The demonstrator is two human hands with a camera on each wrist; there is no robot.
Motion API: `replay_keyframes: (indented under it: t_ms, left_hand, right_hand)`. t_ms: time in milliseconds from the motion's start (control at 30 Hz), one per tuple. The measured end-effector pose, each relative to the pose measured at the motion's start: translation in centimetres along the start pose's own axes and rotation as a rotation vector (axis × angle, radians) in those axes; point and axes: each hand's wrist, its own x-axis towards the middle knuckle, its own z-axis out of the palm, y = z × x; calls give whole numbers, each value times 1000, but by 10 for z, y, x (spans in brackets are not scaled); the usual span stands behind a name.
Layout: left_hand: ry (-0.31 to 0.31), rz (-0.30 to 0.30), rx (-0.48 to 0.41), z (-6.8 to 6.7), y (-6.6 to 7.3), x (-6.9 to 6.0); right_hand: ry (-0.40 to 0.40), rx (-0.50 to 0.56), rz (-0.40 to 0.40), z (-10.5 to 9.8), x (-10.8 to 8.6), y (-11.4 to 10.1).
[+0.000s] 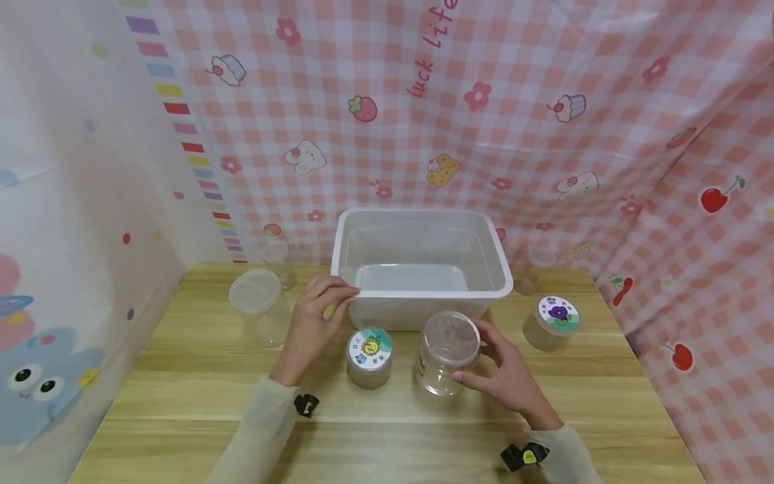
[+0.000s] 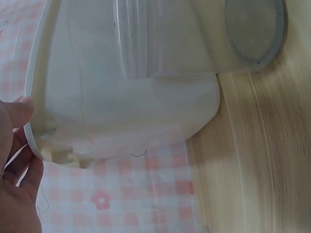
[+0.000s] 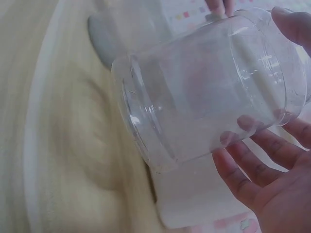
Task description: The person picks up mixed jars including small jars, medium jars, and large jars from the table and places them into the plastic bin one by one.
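Note:
A white plastic bin stands at the back of the table. My left hand pinches its near-left rim between thumb and fingers. In my right hand is a clear plastic jar, gripped from the right side in front of the bin. The right wrist view shows the thumb and spread fingers around the see-through jar. Whether its base touches the table I cannot tell. Between the hands sits a short jar with a sunflower picture on its lid.
A taller clear jar with a frosted lid stands left of my left hand, with a slimmer one behind it. At right are a short jar with a purple flower lid and another clear container. Checked cloth hangs behind the table.

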Motion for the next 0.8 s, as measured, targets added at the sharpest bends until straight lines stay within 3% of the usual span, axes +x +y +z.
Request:
replay_keyframes:
  t_ms: [433, 800]
  left_hand:
    - [6, 0, 7, 1, 1, 0]
    - [4, -18, 3, 1, 2, -1]
  right_hand:
    - [0, -28, -149, -11, 10, -37]
    - [46, -79, -184, -32, 22, -75]
